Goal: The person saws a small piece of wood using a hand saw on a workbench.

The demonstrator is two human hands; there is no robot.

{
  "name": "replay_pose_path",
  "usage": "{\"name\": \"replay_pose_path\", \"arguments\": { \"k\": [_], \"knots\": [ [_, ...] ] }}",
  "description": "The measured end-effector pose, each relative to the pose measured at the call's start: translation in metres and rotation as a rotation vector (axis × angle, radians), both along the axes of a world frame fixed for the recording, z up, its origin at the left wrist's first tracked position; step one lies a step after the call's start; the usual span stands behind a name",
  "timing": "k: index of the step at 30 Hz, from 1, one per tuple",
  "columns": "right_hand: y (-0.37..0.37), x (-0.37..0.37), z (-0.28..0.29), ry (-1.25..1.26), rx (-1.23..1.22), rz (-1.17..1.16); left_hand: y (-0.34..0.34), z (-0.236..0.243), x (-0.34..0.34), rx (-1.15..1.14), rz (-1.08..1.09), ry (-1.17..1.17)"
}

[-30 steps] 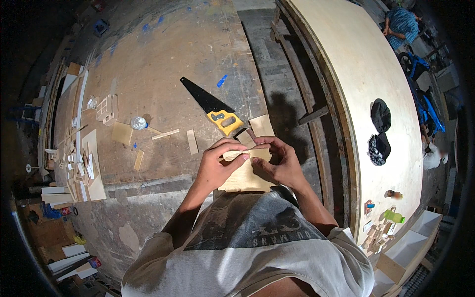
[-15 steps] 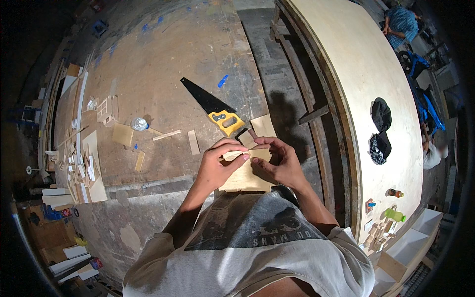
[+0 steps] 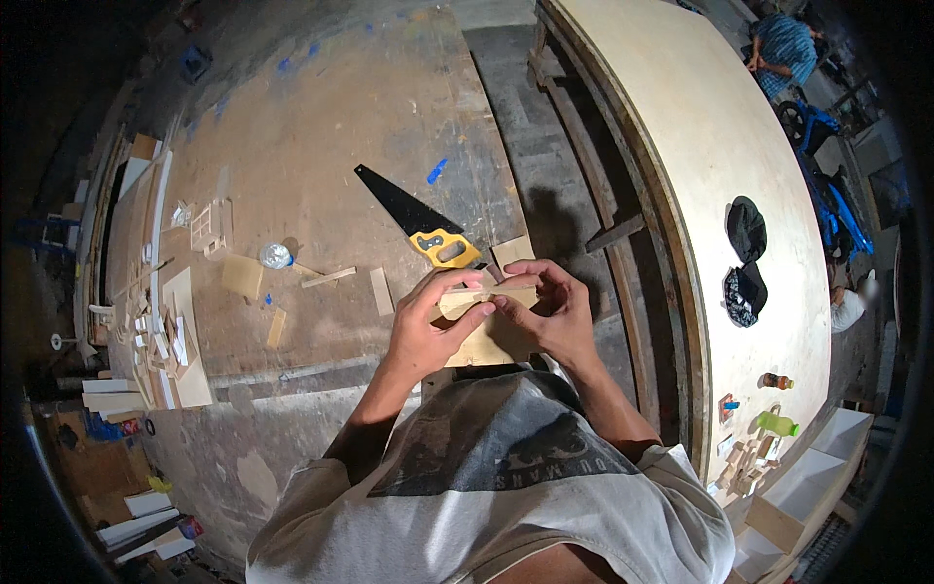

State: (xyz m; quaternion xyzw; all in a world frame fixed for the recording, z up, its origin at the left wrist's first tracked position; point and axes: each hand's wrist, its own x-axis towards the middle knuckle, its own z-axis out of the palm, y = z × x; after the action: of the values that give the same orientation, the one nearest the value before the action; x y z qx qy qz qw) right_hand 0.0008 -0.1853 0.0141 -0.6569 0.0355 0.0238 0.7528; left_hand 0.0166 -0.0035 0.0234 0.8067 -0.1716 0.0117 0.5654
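Near the front edge of the worn brown worktable (image 3: 321, 146), my left hand (image 3: 438, 321) pinches the left part of a small pale wood piece (image 3: 464, 297), while my right hand (image 3: 548, 307) grips its right part, both thumbs meeting on its near side. Beneath my hands is a pale wooden board (image 3: 486, 346). Just beyond them a handsaw (image 3: 409, 209) with black blade and yellow handle lies flat, with a dark, unclear tool behind my fingers. Small wood strips (image 3: 379, 290) lie to my left.
Wood scraps (image 3: 165, 341) pile at left. A pale-topped bench (image 3: 681, 117) at right holds two caps (image 3: 747, 229), bottles (image 3: 778, 423) and blocks (image 3: 749, 462). A person (image 3: 778, 54) in a blue shirt, a blue motorbike (image 3: 842, 214) and a person (image 3: 846, 307) in white are beyond.
The wood piece has turned a little, showing more as a long edge. My fingers have shifted and lifted slightly around it. The whole view has moved a little.
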Motion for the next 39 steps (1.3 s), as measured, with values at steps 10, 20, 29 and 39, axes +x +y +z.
{"name": "replay_pose_path", "arguments": {
  "k": [10,20,29,39],
  "knots": [
    [0.004,0.006,-0.016,-0.037,-0.078,-0.059,-0.004,-0.005,0.01,0.036,-0.021,0.009],
    [0.004,0.023,-0.058,0.011,-0.066,-0.136,-0.011,-0.073,0.023,-0.168,0.208,0.145],
    [0.004,0.025,-0.083,-0.015,-0.087,-0.045,-0.01,-0.097,0.021,-0.354,0.195,0.539],
    [-0.022,0.013,-0.086,0.218,0.26,-0.016,0.0,-0.089,0.027,-0.418,0.298,0.61]
  ]
}}
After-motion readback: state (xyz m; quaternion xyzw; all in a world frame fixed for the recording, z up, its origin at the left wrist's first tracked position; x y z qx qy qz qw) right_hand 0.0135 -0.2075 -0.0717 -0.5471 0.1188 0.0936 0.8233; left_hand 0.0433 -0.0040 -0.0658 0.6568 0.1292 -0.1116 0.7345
